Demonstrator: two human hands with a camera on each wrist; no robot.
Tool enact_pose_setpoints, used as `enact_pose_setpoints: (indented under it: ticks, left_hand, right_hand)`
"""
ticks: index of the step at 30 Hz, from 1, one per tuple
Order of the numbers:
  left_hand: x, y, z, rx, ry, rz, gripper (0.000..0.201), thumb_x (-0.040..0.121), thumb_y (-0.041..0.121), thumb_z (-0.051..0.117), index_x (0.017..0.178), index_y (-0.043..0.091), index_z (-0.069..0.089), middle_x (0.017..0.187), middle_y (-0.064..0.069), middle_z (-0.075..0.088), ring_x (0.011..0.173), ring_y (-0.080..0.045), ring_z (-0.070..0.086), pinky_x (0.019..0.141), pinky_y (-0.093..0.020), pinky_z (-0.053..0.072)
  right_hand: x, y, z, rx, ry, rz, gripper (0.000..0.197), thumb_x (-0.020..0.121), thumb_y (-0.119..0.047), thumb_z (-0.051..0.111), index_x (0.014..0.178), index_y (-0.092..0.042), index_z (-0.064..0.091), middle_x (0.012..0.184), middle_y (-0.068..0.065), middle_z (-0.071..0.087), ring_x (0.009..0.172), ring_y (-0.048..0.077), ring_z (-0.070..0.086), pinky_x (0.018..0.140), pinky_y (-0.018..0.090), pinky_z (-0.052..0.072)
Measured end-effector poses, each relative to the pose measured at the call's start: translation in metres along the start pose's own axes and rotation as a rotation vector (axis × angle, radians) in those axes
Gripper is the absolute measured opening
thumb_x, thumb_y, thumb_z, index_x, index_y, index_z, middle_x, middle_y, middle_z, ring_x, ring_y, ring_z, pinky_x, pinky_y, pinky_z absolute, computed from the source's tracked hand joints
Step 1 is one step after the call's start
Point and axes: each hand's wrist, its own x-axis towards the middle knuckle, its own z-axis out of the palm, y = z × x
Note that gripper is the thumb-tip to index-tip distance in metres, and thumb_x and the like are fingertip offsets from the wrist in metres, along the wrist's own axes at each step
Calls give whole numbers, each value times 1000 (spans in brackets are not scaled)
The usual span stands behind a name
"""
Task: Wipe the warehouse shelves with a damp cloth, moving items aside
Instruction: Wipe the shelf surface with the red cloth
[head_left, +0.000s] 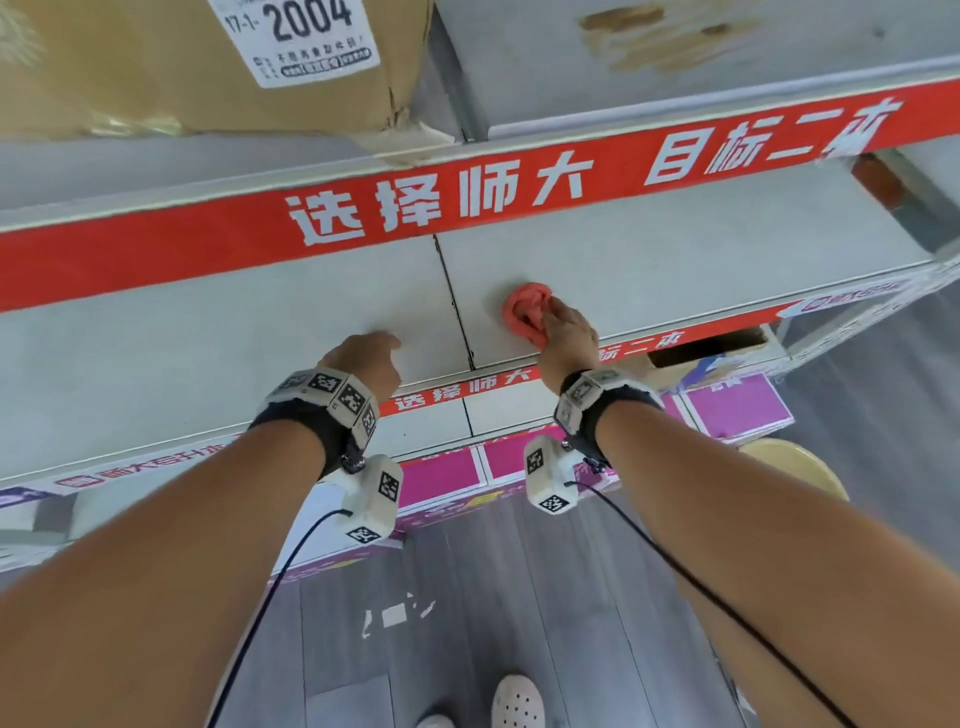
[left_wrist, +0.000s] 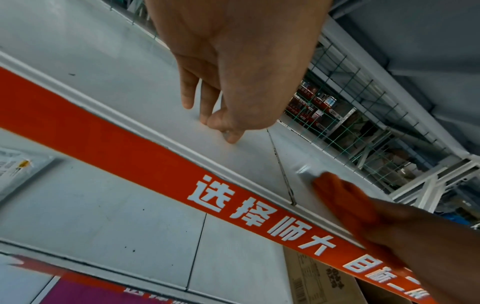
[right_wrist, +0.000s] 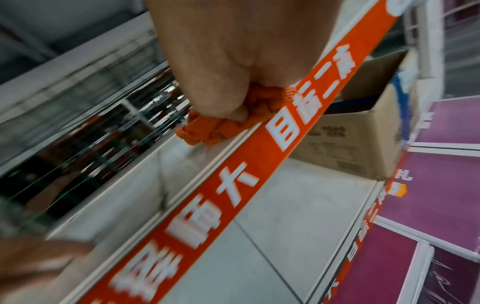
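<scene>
A bunched orange-red cloth (head_left: 522, 310) lies on the bare grey shelf (head_left: 675, 249), just right of the seam between two shelf panels. My right hand (head_left: 550, 317) grips the cloth and presses it on the shelf; in the right wrist view the fingers (right_wrist: 228, 107) curl round the cloth (right_wrist: 207, 131) near the red-banner front edge. My left hand (head_left: 387, 343) sits left of the seam, fingers relaxed, holding nothing. In the left wrist view its fingertips (left_wrist: 231, 137) touch the shelf (left_wrist: 130, 86), and the cloth (left_wrist: 335, 191) is blurred.
A large cardboard box (head_left: 156, 78) with a white label stands on the shelf above, at left. An open cardboard box (right_wrist: 363, 144) sits on the lower shelf at right. Purple boxes (head_left: 737, 405) line the bottom level beside a round yellow stool (head_left: 795, 462). Green wire mesh (left_wrist: 363, 115) backs the shelf.
</scene>
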Motion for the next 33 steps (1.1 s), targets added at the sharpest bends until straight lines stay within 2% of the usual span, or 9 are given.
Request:
enact_pose_setpoints:
  ticks: [7,11,15,18,20,23,26,30,33]
  left_hand:
    - [-28,-22,-2,-154,39,39,50,87,2,42,130,24,53,138,-6,51,121,-28,52,101,-36,44]
    - [-45,-18,-7,-253,45,88,48,88,0,40,129,20,56,136,-9,54,122,-28,51,99,-28,41]
    - [-64,5,-2,-537,-65,114,42,88,1,48,124,19,59,133,-8,56,117,-28,54,96,-27,43]
    - [-89,41,4,-897,-231,88,28,92,0,49,113,16,59,98,-10,63,85,-23,58,75,-29,48]
    - [-106,68,7,-1037,-356,57,21,98,6,42,91,22,54,74,1,58,71,-13,51,64,-22,40]
    - [-126,110,21,-982,-450,112,23,97,10,46,118,19,51,99,-2,56,73,-13,50,72,-25,44]
    - [-140,157,44,-820,-530,213,57,95,23,54,145,25,28,142,-1,37,99,-19,55,89,-32,46]
    - [-162,228,74,-786,-672,306,48,94,20,56,137,29,36,127,-8,57,108,-23,59,81,-26,50]
    - [-181,288,106,-621,-624,399,31,91,10,59,121,9,56,115,-16,64,101,-27,62,82,-31,52]
  right_hand:
    - [-37,-69,36,145,-208,-201,40,93,-13,46,132,-17,54,138,4,50,128,23,45,107,34,36]
    - [-63,-47,15,624,-314,38,40,92,0,45,131,-5,53,105,0,50,94,14,50,68,9,41]
    - [-104,5,-12,1096,-268,387,43,92,7,37,134,3,43,86,5,52,62,9,51,53,18,45]
    - [-138,28,-29,1283,-132,490,32,92,12,23,85,-3,50,60,8,49,44,11,47,39,17,38]
    - [-156,42,-35,1329,-88,518,33,91,12,22,74,-6,44,65,12,44,55,20,45,48,26,38]
    - [-184,71,-37,1401,-121,510,37,88,15,20,98,-7,49,75,12,56,65,23,54,60,33,46]
    - [-212,115,-50,1453,-155,499,49,88,18,18,121,-1,49,52,-1,62,42,9,58,48,22,51]
    - [-245,178,-72,1516,-158,521,50,89,17,18,118,-9,51,65,6,61,46,12,59,47,20,50]
    - [-263,239,-85,1509,-69,614,42,93,9,24,124,-6,48,74,6,52,50,11,57,52,23,47]
